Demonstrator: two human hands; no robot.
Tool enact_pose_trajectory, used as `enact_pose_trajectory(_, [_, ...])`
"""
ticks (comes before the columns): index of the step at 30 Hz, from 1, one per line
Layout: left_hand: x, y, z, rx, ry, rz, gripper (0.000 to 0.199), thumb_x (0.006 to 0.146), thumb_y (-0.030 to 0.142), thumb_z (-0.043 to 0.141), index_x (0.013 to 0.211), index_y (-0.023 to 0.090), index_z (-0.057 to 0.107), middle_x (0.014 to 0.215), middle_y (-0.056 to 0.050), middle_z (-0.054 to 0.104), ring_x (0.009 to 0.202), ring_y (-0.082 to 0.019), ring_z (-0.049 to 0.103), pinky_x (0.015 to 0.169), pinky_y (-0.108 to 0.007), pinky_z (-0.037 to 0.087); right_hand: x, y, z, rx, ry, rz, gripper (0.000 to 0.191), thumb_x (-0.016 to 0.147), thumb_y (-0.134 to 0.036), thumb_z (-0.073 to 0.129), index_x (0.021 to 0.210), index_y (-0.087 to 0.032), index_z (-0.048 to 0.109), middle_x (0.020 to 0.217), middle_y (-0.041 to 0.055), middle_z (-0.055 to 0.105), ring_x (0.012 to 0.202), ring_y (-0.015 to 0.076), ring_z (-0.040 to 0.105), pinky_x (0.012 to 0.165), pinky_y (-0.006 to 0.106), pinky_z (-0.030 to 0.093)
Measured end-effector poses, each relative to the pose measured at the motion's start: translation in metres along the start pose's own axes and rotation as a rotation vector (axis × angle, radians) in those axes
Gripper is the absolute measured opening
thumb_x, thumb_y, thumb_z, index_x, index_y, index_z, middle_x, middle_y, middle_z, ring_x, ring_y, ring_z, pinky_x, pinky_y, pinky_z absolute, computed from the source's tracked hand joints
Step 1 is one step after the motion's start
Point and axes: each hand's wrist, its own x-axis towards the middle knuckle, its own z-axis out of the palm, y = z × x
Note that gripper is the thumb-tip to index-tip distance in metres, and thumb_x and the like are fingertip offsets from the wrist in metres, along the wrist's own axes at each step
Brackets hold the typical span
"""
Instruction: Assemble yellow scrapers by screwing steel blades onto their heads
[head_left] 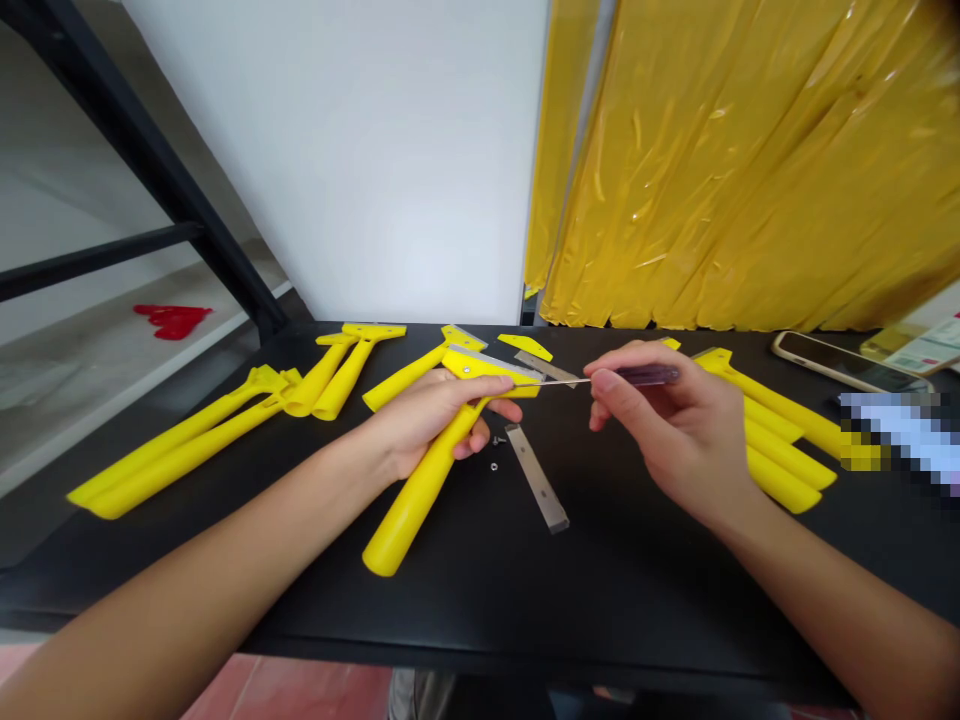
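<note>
My left hand (427, 415) is closed around the neck of a yellow scraper (412, 510), its long handle slanting down toward me. A screw shows in the scraper's head. In my right hand (667, 430) is a screwdriver (645, 375) with a dark handle, held between thumb and fingers. Its thin shaft points left and reaches the scraper head near my left thumb; whether the tip touches is unclear. Below the hands lie a flat metal blade (538, 480), a small screw (499, 440) and a nut (494, 467). Behind them are another metal strip (536, 362) and a yellow plate (526, 346).
Several yellow scrapers lie at the left (187, 430) and right (780, 440) of the black table (450, 625). A phone (847, 362) rests at the back right. Yellow plastic sheeting (735, 170) hangs behind. A red item (176, 320) sits on the left shelf (112, 360).
</note>
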Motion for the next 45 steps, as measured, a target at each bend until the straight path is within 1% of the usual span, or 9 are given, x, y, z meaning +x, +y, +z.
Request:
enact_pose_trajectory(6, [-0.002,0.000,0.004,0.145,0.096,0.074,0.018,0.087,0.030,0.071,0.087,0.011,0.073,0.049,-0.003,0.064,0.036,-0.010,0.052,0.034,-0.019,0.038,-0.001,-0.004,-0.002,-0.441,-0.026,-0.185,0.008,0.093,-0.032,0.070,0.091,-0.024,0.070,0.074,0.0014,0.071,0.060,0.0150,0.063,0.058,0.031,0.046])
enact_pose_trajectory(10, [-0.005,0.000,0.002,0.316,0.148,0.236,0.023,0.089,0.032,0.067,0.080,0.012,0.074,0.046,-0.004,0.062,0.035,-0.010,0.050,0.036,-0.020,0.038,-0.003,-0.001,-0.003,-0.682,-0.047,-0.369,0.018,0.093,-0.040,0.069,0.089,-0.022,0.070,0.072,0.0034,0.074,0.057,0.0162,0.064,0.054,0.031,0.040])
enact_pose_trajectory(15, [-0.016,0.001,0.007,0.529,0.265,0.351,0.026,0.089,0.036,0.068,0.078,0.013,0.075,0.052,-0.004,0.066,0.037,-0.012,0.055,0.040,-0.022,0.042,-0.001,0.002,-0.005,-0.893,-0.104,-0.243,0.047,0.103,-0.046,0.047,0.065,-0.022,0.061,0.051,0.0022,0.062,0.045,0.0156,0.055,0.049,0.034,0.024])
enact_pose_trajectory(22, [-0.026,-0.001,0.010,0.739,0.508,0.586,0.039,0.084,0.032,0.072,0.048,0.021,0.062,0.042,0.001,0.056,0.040,-0.011,0.052,0.043,-0.022,0.038,-0.001,-0.002,0.001,-0.681,-0.246,-0.006,0.022,0.100,-0.044,0.054,0.092,-0.023,0.056,0.071,0.0015,0.068,0.055,0.0180,0.060,0.052,0.031,0.031])
enact_pose_trajectory(27, [-0.025,-0.005,0.009,0.839,0.603,0.798,0.005,0.081,0.030,0.075,0.081,0.025,0.076,0.079,-0.003,0.075,0.079,-0.021,0.070,0.063,-0.026,0.051,-0.004,0.008,0.007,-0.556,-0.320,0.057,0.033,0.106,-0.039,0.038,0.086,-0.023,0.059,0.075,0.0046,0.068,0.067,0.0204,0.062,0.060,0.032,0.039])
enact_pose_trajectory(31, [-0.020,-0.012,0.006,0.931,0.543,0.890,0.027,0.089,0.031,0.068,0.115,0.028,0.075,0.118,-0.004,0.076,0.108,-0.025,0.070,0.099,-0.035,0.051,-0.005,0.017,0.012,-0.331,-0.266,0.175,0.020,0.102,-0.041,0.051,0.106,-0.023,0.055,0.083,0.0027,0.066,0.072,0.0185,0.061,0.064,0.030,0.046])
enact_pose_trajectory(34, [-0.017,-0.013,0.004,0.906,0.551,0.887,0.028,0.092,0.032,0.066,0.117,0.026,0.074,0.120,-0.005,0.075,0.113,-0.026,0.069,0.106,-0.038,0.048,-0.005,0.020,0.013,-0.295,-0.268,0.150,0.018,0.102,-0.039,0.051,0.098,-0.022,0.055,0.085,0.0035,0.065,0.075,0.0179,0.060,0.068,0.031,0.047])
enact_pose_trajectory(38, [-0.017,-0.011,0.007,0.815,0.585,0.902,0.024,0.090,0.030,0.068,0.112,0.025,0.077,0.114,-0.005,0.077,0.106,-0.025,0.071,0.104,-0.038,0.051,-0.005,0.021,0.013,-0.242,-0.336,0.176,0.038,0.107,-0.043,0.035,0.089,-0.022,0.061,0.074,0.0008,0.060,0.069,0.0165,0.057,0.067,0.031,0.045])
enact_pose_trajectory(45, [-0.017,-0.012,0.009,0.834,0.598,0.954,0.022,0.091,0.027,0.066,0.111,0.023,0.075,0.113,-0.007,0.077,0.104,-0.022,0.071,0.101,-0.036,0.052,-0.002,0.018,0.011,-0.136,-0.240,0.223,0.027,0.101,-0.046,0.051,0.091,-0.022,0.056,0.079,0.0006,0.060,0.073,0.0160,0.057,0.067,0.030,0.045])
